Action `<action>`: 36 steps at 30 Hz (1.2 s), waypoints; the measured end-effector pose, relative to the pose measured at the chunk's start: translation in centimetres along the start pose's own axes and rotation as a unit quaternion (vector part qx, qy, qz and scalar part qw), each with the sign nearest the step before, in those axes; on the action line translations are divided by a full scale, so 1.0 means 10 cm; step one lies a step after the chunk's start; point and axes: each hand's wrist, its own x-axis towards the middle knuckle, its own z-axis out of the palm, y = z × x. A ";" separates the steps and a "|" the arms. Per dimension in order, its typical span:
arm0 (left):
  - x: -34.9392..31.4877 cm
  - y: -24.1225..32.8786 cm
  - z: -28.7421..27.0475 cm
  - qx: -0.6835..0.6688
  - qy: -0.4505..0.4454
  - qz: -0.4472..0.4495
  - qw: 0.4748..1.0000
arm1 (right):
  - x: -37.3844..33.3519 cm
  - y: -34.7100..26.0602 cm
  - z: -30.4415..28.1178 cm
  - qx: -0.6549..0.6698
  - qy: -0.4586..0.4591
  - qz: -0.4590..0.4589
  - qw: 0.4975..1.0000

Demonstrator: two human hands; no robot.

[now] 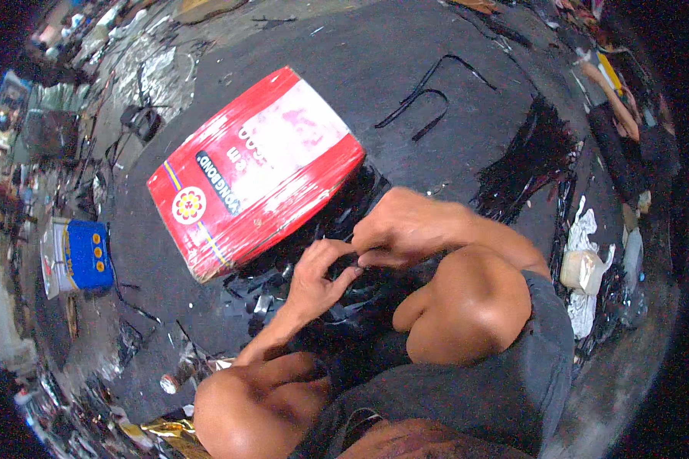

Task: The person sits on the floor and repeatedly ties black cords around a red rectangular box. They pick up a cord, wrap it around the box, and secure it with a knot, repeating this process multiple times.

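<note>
- The left hand (319,277) is near the person, with its fingers curled and its thumb bent toward them, leaving a narrow gap; I cannot tell whether the tips pinch anything.
- The right hand (394,227) is just to its right and slightly farther, fingers folded in tightly; I cannot tell what, if anything, is inside that grip.
- The 2 hands come together at their fingertips, above shiny black plastic (360,297) bunched on the near side of the box.
- The red and white box (256,172), wrapped in clear film, lies at a slant on the dark mat (390,46), far and left of the hands. Its near right edge borders the black plastic.
- The person's 2 bent knees (471,306) stand near, 1 to the left and 1 to the right of the forearms.
- Thin black straps (436,93) lie bent on the mat, far and right of the box.
- A heap of black strands (530,164) lies to the right, well apart from the box.
- A blue and white container (89,255) is on the left.
- A pale wrapped bundle (581,271) lies on the right, beyond the right knee.
- Far right, a co-worker's arm (620,111) reaches toward a yellow object (609,73).
</note>
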 end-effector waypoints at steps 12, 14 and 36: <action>-0.05 0.48 -1.48 -0.122 0.018 -0.097 0.988 | -0.08 0.03 -0.84 0.242 0.012 -0.009 0.970; -0.05 0.62 -1.70 -0.174 -0.012 -0.120 0.977 | 0.03 -0.04 -0.75 0.148 -0.204 0.111 0.961; 0.02 0.49 -2.11 0.029 0.108 -0.225 0.968 | 0.37 1.31 0.17 0.088 0.466 0.286 0.833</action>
